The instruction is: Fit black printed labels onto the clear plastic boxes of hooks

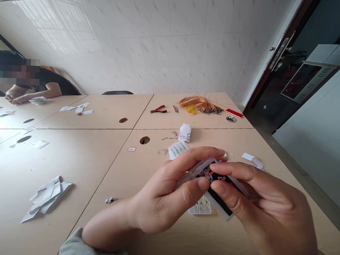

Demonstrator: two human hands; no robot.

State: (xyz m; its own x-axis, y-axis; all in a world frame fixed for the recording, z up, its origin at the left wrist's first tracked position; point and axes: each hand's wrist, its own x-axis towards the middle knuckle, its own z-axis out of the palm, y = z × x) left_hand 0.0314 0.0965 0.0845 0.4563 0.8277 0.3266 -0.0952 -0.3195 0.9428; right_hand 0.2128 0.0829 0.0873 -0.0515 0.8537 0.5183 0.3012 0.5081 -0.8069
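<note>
In front of me, a small clear plastic box (225, 207) with a black, red-lettered card or label on its face is held between both hands. My left hand (167, 194) grips its left end, with the thumb on the face and the fingers over the far edge. My right hand (270, 205) closes on the right part, thumb and index finger pinching near the lettering. Whether the card is inside or on top I cannot tell. Below the box, a clear case with small yellow-and-dark pieces (200, 207) lies on the table. Just beyond my hands is a stack of printed clear cases (177, 149).
Farther out lie white cards (185, 132), red-handled pliers (158, 109) and a copper-coloured wire bundle (197, 103). Plastic packets (47, 197) lie left. The table (107, 158) has round holes. Another person (34, 83) sits at the far left. A doorway (295, 65) is right.
</note>
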